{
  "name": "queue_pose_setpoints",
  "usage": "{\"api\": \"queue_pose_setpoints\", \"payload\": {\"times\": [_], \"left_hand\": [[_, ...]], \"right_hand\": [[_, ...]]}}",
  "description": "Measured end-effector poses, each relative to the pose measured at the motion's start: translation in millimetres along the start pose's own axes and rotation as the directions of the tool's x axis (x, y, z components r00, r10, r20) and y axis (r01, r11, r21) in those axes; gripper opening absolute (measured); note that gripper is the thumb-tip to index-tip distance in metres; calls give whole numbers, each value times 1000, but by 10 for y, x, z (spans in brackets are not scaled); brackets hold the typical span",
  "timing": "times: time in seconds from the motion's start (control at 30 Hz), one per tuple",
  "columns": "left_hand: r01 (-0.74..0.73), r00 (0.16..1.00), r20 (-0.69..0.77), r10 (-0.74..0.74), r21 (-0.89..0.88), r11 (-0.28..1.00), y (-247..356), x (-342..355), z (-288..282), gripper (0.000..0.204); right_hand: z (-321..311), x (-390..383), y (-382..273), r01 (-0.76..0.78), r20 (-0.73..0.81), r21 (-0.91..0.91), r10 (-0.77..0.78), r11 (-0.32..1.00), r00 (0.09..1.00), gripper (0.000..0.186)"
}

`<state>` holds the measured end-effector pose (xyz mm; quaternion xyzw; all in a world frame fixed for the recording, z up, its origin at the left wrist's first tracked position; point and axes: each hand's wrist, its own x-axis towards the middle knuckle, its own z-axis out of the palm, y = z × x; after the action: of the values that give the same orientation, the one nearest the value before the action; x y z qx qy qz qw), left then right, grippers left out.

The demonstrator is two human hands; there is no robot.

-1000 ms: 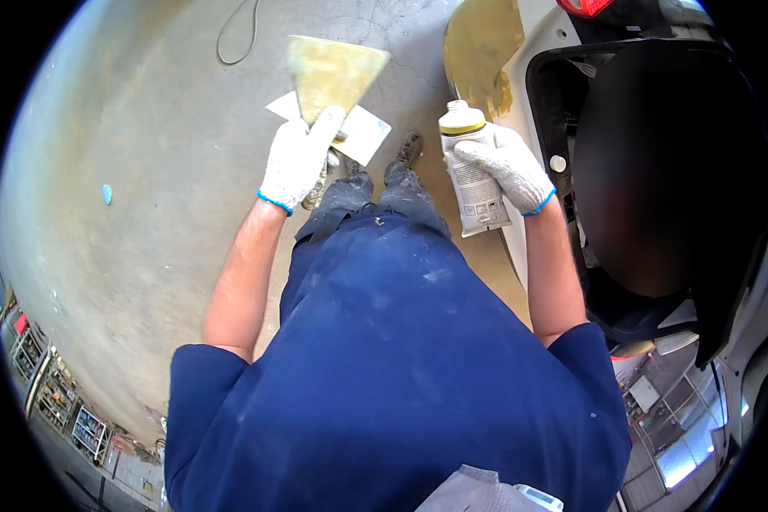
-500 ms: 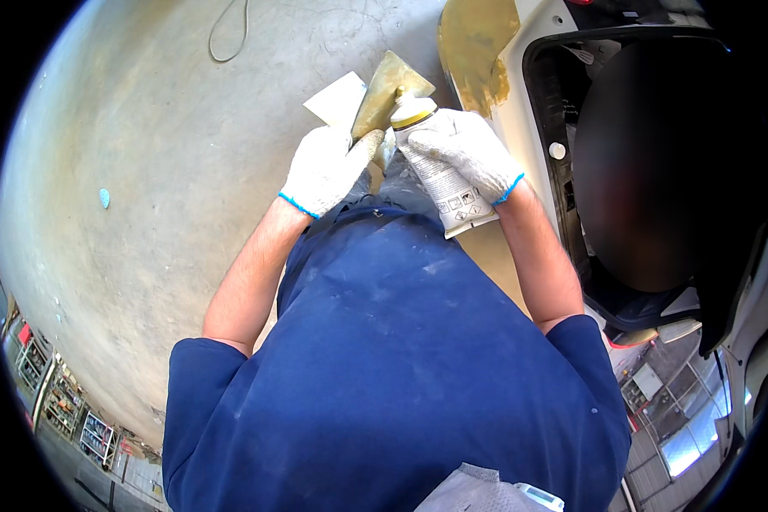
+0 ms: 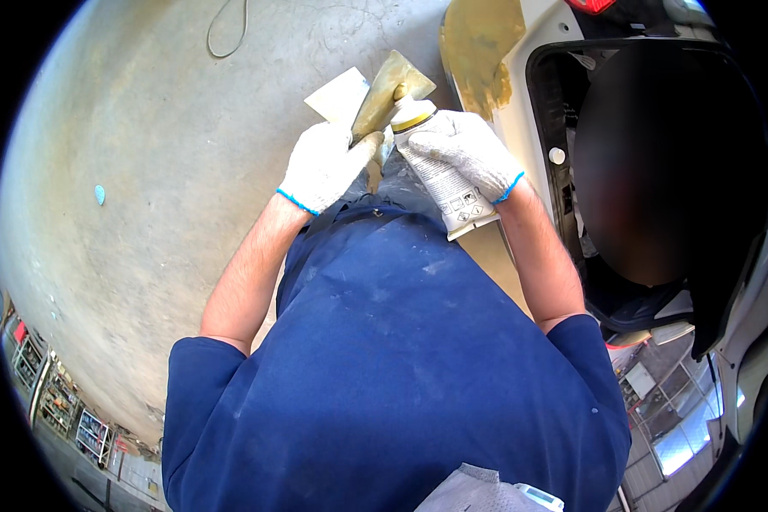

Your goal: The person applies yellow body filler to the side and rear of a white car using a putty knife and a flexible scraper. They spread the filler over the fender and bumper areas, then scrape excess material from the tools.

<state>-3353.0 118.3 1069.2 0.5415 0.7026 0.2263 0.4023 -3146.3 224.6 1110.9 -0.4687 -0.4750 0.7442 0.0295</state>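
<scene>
My left hand [image 3: 322,165], in a white glove, grips a wide filler spreader [image 3: 386,90] smeared with yellowish putty, with a clean white spreader [image 3: 340,96] behind it. My right hand [image 3: 462,147], also gloved, holds a white tube [image 3: 442,183] with a yellow collar, its nozzle tilted against the smeared spreader blade. Both hands are close together in front of my chest.
A white car body panel [image 3: 512,111] with a patch of yellow filler [image 3: 478,47] stands at the right, beside a dark opening in the bodywork [image 3: 657,171]. Grey concrete floor [image 3: 145,171] lies to the left, with a cable loop [image 3: 227,30] and a small blue spot [image 3: 100,194].
My hands came together: the spreaders tilted up and rightward, and the tube swung left until its nozzle met the blade.
</scene>
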Motion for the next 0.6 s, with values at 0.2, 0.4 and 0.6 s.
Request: {"api": "queue_pose_setpoints", "payload": {"times": [0.2,0.4,0.6], "left_hand": [[-13,1000,-4,13,-3,1000,-33,-16,17,39],[-64,995,-70,74,134,989,-41,-5,-12,31],[-102,981,-141,133,209,973,-253,176,-100,30]], "right_hand": [[22,-10,-10,-4,-11,-6,4,1000,1000,25],[21,35,19,-43,39,24,42,999,998,26],[-31,144,125,-155,95,217,137,964,986,28]]}}
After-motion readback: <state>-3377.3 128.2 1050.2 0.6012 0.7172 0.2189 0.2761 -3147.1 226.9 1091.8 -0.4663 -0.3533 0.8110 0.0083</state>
